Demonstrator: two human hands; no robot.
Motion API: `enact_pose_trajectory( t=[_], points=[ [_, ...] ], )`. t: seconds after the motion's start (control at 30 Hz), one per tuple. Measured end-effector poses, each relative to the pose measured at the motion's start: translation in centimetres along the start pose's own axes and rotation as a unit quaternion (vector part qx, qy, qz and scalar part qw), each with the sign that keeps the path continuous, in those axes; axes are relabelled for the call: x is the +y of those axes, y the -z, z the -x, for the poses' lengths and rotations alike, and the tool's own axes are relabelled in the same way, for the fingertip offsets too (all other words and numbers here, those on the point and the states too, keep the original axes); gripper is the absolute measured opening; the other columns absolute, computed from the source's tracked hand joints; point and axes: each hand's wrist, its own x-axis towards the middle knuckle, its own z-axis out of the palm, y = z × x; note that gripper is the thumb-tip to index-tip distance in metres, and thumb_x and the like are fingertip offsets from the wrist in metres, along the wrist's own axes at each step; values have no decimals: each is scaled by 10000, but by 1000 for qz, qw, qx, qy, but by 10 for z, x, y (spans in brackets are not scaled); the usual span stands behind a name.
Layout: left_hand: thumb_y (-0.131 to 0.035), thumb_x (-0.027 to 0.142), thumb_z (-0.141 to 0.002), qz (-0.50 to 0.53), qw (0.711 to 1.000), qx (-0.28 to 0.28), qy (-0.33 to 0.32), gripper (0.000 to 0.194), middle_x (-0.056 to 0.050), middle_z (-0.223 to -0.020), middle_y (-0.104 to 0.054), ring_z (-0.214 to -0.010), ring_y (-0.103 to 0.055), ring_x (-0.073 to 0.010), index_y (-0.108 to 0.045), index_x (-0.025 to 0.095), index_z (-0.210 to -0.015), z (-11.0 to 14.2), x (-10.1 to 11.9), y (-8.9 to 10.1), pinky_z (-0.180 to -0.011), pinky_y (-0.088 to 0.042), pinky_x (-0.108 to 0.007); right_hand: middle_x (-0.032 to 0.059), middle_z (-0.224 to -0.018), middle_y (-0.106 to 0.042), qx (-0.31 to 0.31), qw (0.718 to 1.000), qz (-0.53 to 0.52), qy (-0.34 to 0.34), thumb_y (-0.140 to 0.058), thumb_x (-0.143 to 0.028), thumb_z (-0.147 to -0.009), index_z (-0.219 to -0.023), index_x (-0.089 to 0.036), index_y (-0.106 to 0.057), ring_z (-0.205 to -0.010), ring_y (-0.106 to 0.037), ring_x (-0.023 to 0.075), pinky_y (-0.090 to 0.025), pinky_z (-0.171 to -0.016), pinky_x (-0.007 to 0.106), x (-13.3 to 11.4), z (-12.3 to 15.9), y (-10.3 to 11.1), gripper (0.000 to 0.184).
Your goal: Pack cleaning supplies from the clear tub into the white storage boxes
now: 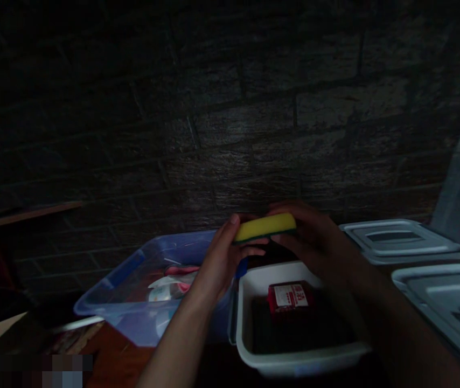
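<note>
A yellow sponge (265, 227) with a dark green underside is held between both hands, above the gap between two bins. My left hand (222, 257) grips its left end, thumb on top and fingers curled beneath. My right hand (309, 237) wraps its right end from behind. Below the sponge stands a white bin (299, 364) with a red packet (289, 298) in it. To the left sits a clear blue-tinted bin (120, 291) holding several packets and a pink item.
A dark brick-patterned wall fills the background. Two grey lids (408, 240) lie at the right, the nearer lid (448, 302) close to my right forearm. A wooden ledge (23, 214) runs along the left. The bins rest on a reddish-brown surface (112, 361).
</note>
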Motion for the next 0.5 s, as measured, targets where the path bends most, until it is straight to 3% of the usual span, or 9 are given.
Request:
enact_pose_trajectory(
  t=[0.13,0.23,0.33,0.43,0.5],
  points=[
    [-727,321,-902,-23,999,28,-3,259,-75,-1128,-675,-920,-669,-182,-697,172,-1112,4,2,1,-694,-597,-264,72,-1436,-590,-19,1000,0,16,-656,-76,-866,-1193,-277,-730,-1399,-512,272,-444,-1146,444,0,-1,-3,391],
    [-806,209,-826,-2,996,82,-44,390,-34,-1121,-682,-929,-662,-139,-652,202,-1184,3,-3,2,-771,-558,-215,71,-1541,-499,-21,999,-30,-7,-637,-68,-839,-1232,-281,-720,-1434,-476,293,-456,-1140,459,-3,2,-4,454],
    [-846,194,-798,-7,992,92,-81,513,-32,-1164,-689,-1023,-665,-158,-618,219,-1257,1,-7,4,-870,-547,-246,74,-1515,-536,-23,988,-115,-101,-684,-147,-851,-1405,-325,-610,-1284,-614,299,-599,-953,420,-9,3,-6,587],
    [-853,200,-802,-35,995,50,-79,541,-49,-1170,-712,-1065,-669,-173,-620,216,-1290,1,-7,7,-911,-543,-264,101,-1431,-610,45,960,-172,-216,-759,-338,-862,-1516,-319,-481,-1067,-718,291,-667,-720,373,-15,0,-10,711],
    [-853,196,-802,-53,996,16,-73,524,-49,-1143,-725,-1035,-676,-168,-635,217,-1278,3,-5,7,-895,-551,-261,119,-1391,-629,86,947,-166,-262,-793,-467,-835,-1487,-288,-503,-1021,-729,302,-668,-603,347,-16,-3,-13,736]
  ],
)
